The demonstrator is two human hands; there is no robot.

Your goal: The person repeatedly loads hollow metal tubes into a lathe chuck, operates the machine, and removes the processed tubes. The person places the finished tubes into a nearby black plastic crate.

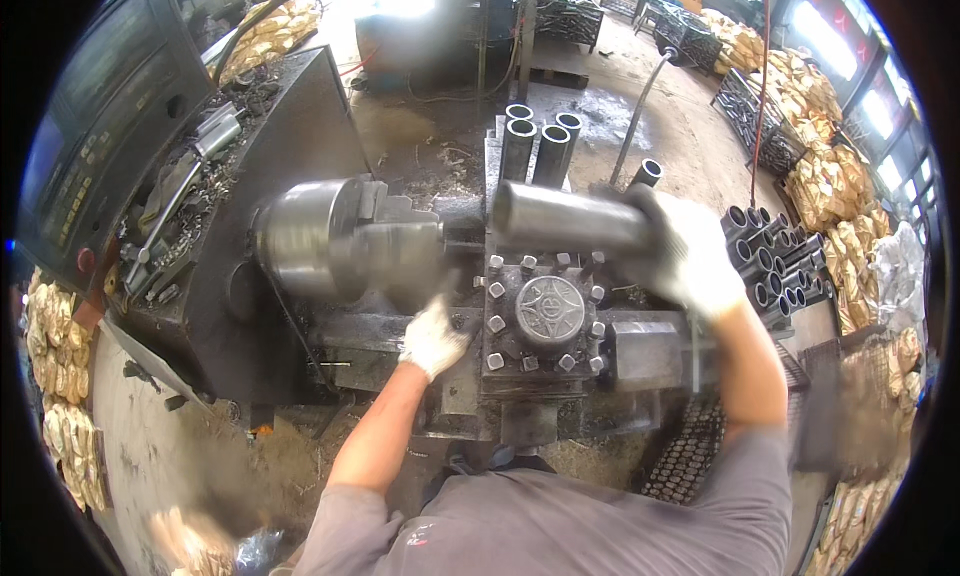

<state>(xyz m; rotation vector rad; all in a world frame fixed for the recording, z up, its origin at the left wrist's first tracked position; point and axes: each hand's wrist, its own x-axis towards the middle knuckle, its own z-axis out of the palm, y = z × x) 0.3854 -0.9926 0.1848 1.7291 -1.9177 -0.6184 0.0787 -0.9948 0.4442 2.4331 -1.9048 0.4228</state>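
Observation:
My right hand (695, 256), in a white work glove with dark fingers, grips one end of a steel tube (570, 219). The tube lies level above the lathe's square tool post (550, 311), its free end toward the chuck; it is blurred by motion. My gloved left hand (434, 342) is between the tool post and the chuck, just below the jaws, its fingers apart and holding nothing. The lathe chuck (312, 231) at left is smeared, and its jaws (400, 246) are too blurred to show what is between them.
Several upright tubes (551, 156) stand behind the tool post, and one tube (648, 173) stands farther right. A stack of tubes (770, 261) lies at my right. At left is a chip-strewn machine top (190, 191). Wrapped bundles (835, 186) line the right side.

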